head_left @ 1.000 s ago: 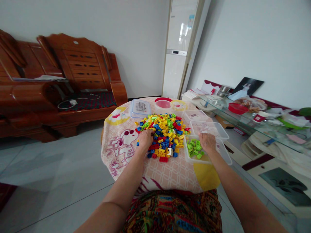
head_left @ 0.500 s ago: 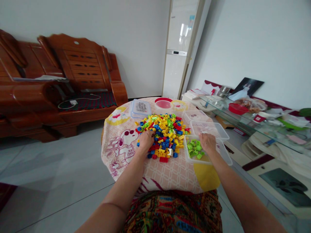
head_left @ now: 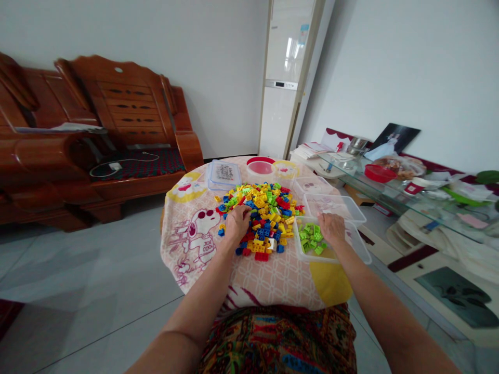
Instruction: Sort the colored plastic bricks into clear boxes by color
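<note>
A heap of small coloured bricks (head_left: 268,213) lies on a round table under a cartoon-print cloth (head_left: 195,228). My left hand (head_left: 237,222) rests on the heap's left side, fingers curled into the bricks; what it grips is hidden. My right hand (head_left: 331,227) hovers over a clear plastic tub (head_left: 360,250) holding several green bricks (head_left: 311,239), fingers bent downward.
Two more clear tubs (head_left: 339,203) stand behind the near one. A lidded box (head_left: 223,173) and a red-rimmed round tub (head_left: 261,167) sit at the table's far edge. A wooden sofa (head_left: 97,130) is on the left, a cluttered glass shelf (head_left: 409,192) on the right.
My left hand has shifted slightly right and further into the heap. My right hand stays over the tub of green bricks.
</note>
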`<state>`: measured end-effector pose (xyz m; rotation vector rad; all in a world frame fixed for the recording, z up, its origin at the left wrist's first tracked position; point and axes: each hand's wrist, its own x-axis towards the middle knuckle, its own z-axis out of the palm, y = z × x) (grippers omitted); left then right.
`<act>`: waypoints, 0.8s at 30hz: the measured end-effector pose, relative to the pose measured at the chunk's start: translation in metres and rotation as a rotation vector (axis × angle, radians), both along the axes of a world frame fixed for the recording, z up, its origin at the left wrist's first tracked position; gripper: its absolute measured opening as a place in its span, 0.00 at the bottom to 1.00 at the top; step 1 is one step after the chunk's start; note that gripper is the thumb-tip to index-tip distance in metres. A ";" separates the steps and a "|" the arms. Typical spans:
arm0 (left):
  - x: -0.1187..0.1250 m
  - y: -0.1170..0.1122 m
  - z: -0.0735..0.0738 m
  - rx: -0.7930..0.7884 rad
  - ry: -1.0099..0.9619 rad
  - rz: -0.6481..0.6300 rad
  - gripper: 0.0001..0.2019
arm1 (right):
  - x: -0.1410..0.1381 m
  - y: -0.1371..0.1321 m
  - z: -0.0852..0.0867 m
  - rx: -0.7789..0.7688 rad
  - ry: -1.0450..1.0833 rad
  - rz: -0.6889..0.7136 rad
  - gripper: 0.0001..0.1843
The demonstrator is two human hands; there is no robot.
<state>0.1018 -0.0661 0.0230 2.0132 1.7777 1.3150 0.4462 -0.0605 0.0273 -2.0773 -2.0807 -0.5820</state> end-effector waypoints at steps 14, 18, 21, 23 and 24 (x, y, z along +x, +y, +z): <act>0.106 -0.037 0.005 0.091 -0.053 -0.653 0.20 | 0.000 -0.002 0.002 0.008 0.006 -0.004 0.27; 0.085 -0.031 0.008 0.045 -0.086 -0.531 0.17 | -0.001 -0.003 0.003 0.011 0.007 0.006 0.27; 0.066 -0.029 0.014 -0.049 -0.087 -0.413 0.13 | -0.002 -0.003 0.004 -0.006 0.012 0.000 0.28; 0.059 -0.033 0.018 -0.097 -0.062 -0.393 0.09 | -0.002 -0.003 0.005 -0.015 0.010 -0.001 0.28; 0.057 -0.035 0.020 -0.107 -0.041 -0.412 0.07 | -0.002 -0.003 0.005 -0.018 0.008 -0.002 0.28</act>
